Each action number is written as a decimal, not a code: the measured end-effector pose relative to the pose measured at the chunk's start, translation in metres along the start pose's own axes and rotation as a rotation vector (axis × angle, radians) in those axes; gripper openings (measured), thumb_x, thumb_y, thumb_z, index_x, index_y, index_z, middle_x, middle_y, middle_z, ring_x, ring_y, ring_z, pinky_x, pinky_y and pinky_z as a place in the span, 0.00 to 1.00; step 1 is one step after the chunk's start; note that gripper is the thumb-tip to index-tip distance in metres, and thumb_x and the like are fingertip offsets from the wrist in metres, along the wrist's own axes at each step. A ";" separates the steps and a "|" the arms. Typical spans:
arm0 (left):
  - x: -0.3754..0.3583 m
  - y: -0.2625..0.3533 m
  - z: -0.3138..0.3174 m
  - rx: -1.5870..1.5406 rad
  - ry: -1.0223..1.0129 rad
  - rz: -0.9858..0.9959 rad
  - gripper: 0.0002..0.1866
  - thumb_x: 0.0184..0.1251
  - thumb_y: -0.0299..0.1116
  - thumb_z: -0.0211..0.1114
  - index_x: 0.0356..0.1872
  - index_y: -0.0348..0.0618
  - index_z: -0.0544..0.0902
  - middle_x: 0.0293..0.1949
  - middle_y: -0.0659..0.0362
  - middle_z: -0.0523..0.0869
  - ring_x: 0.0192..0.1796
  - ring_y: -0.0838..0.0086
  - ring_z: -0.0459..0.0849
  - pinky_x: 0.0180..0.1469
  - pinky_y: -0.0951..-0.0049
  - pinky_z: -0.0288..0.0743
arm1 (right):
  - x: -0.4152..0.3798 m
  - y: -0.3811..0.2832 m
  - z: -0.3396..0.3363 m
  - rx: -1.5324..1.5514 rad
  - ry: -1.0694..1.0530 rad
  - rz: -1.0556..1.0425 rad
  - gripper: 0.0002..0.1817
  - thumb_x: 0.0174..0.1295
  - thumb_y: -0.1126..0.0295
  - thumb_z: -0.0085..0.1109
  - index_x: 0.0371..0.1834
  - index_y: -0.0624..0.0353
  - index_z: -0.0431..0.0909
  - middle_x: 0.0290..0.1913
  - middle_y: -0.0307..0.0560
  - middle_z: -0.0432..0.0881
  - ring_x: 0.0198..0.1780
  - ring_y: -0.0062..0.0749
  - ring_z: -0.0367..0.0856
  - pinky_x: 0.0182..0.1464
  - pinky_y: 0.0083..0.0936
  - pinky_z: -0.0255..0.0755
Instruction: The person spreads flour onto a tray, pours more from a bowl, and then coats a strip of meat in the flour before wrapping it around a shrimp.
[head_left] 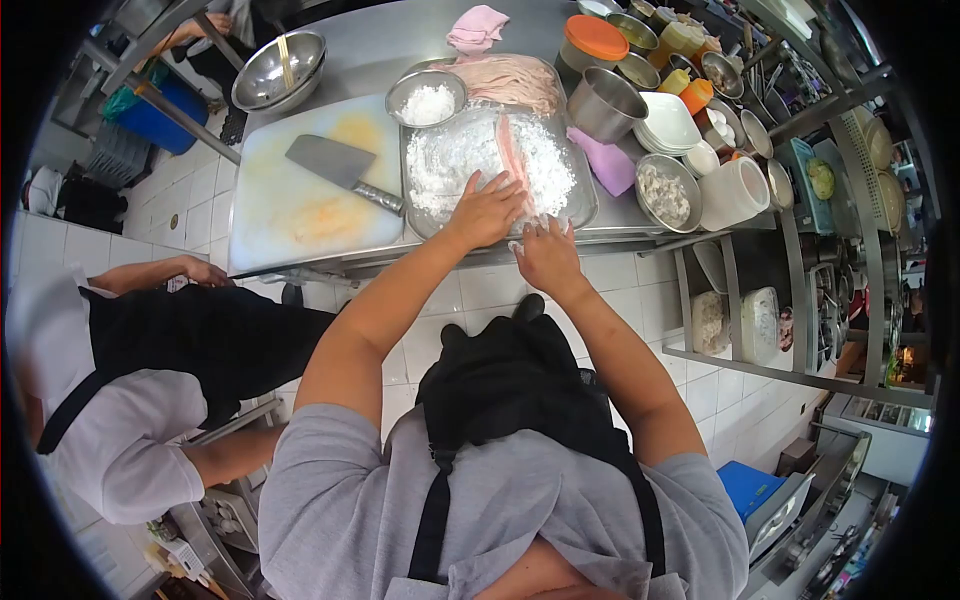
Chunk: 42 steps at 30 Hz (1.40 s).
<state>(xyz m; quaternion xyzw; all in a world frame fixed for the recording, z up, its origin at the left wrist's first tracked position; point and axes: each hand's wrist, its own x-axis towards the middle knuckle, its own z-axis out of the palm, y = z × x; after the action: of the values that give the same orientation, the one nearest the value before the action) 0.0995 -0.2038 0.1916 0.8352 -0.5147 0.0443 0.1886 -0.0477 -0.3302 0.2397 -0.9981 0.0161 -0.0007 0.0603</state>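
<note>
A long strip of pale pink raw meat lies on white flour in a metal tray. My left hand rests over the strip's near part, fingers spread and flat. At the tray's near edge is my right hand, its floury fingers bent but apart, close to the strip's near end. Whether they touch that end is hidden. Toward the back of the tray sit a metal bowl of white powder and a pile of similar pink strips.
Left of the tray, a cleaver lies on a white cutting board. Metal bowls, a steel pot, square white plates and a pink cloth surround the work area. A co-worker stands at left.
</note>
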 end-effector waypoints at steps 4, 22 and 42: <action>-0.008 0.012 -0.011 -0.083 -0.125 0.027 0.22 0.79 0.46 0.51 0.67 0.55 0.79 0.71 0.59 0.76 0.77 0.59 0.67 0.76 0.36 0.46 | 0.002 0.032 -0.009 0.252 0.079 0.063 0.23 0.65 0.57 0.62 0.56 0.64 0.82 0.49 0.64 0.86 0.62 0.62 0.78 0.64 0.58 0.69; 0.053 0.010 -0.024 -0.151 0.108 -0.452 0.14 0.68 0.31 0.63 0.53 0.48 0.86 0.54 0.59 0.88 0.57 0.62 0.83 0.68 0.49 0.61 | 0.136 0.110 0.005 0.356 0.142 0.054 0.23 0.59 0.58 0.67 0.55 0.58 0.83 0.55 0.63 0.80 0.61 0.63 0.74 0.63 0.52 0.68; 0.142 -0.090 -0.021 0.031 -0.277 -0.078 0.16 0.59 0.40 0.72 0.50 0.60 0.89 0.52 0.64 0.85 0.59 0.65 0.79 0.64 0.54 0.61 | 0.159 0.083 0.018 0.664 0.158 0.303 0.16 0.57 0.65 0.67 0.41 0.67 0.77 0.41 0.65 0.86 0.47 0.61 0.85 0.51 0.48 0.79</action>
<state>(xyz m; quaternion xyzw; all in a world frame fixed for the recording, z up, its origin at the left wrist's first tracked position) 0.2475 -0.2798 0.2250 0.8554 -0.5024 -0.0707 0.1045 0.1085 -0.4153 0.2122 -0.9072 0.1673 -0.0741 0.3788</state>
